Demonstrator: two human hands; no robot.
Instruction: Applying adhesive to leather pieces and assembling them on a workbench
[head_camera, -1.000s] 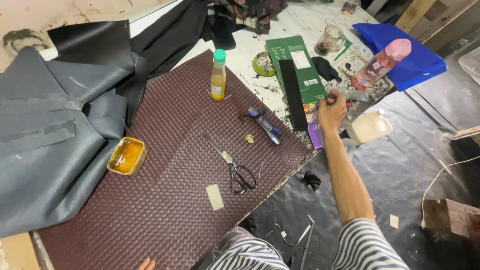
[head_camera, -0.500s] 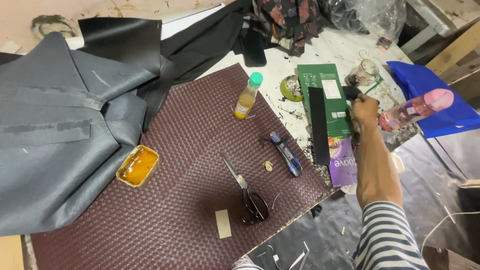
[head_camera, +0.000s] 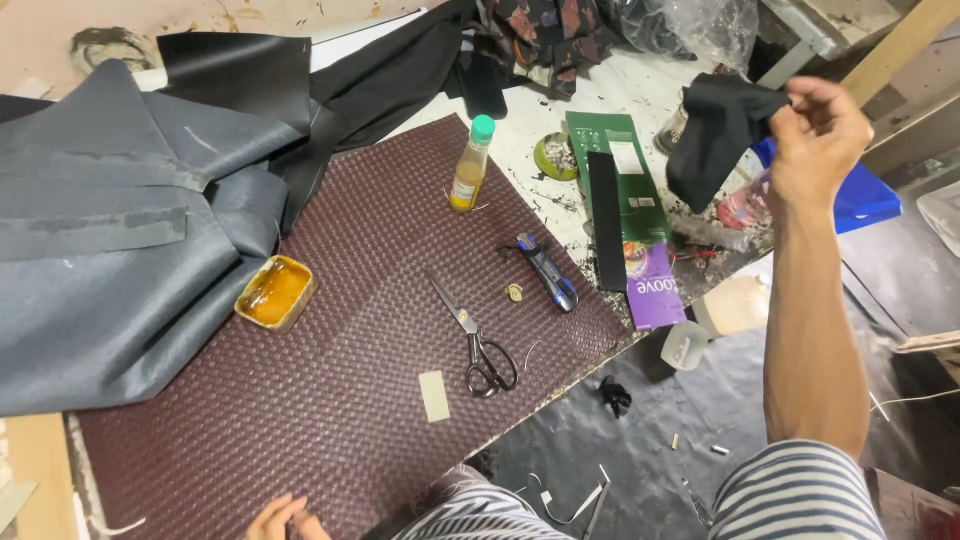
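My right hand (head_camera: 820, 125) is raised over the far right end of the table and grips a limp black cloth (head_camera: 718, 130) that hangs from its fingers. My left hand (head_camera: 280, 518) rests at the near edge of the maroon woven sheet (head_camera: 330, 340), only its fingers showing. Scissors (head_camera: 475, 340), a blue utility knife (head_camera: 548, 272), a small pale rectangle (head_camera: 434, 395) and a tin of amber glue (head_camera: 275, 292) lie on the sheet. A small bottle with a green cap (head_camera: 468, 165) stands near its far edge.
Grey fabric (head_camera: 100, 240) and black sheets (head_camera: 300, 90) cover the left and back. A green packet (head_camera: 620, 170) with a black strip (head_camera: 605, 220), a purple packet (head_camera: 655, 290), a blue bag (head_camera: 860, 195) and a pink bottle (head_camera: 745, 205) crowd the right. Scraps litter the black floor.
My right hand has lifted from the table's right end, bringing up the black cloth. My left hand has come back into view at the near edge of the sheet.
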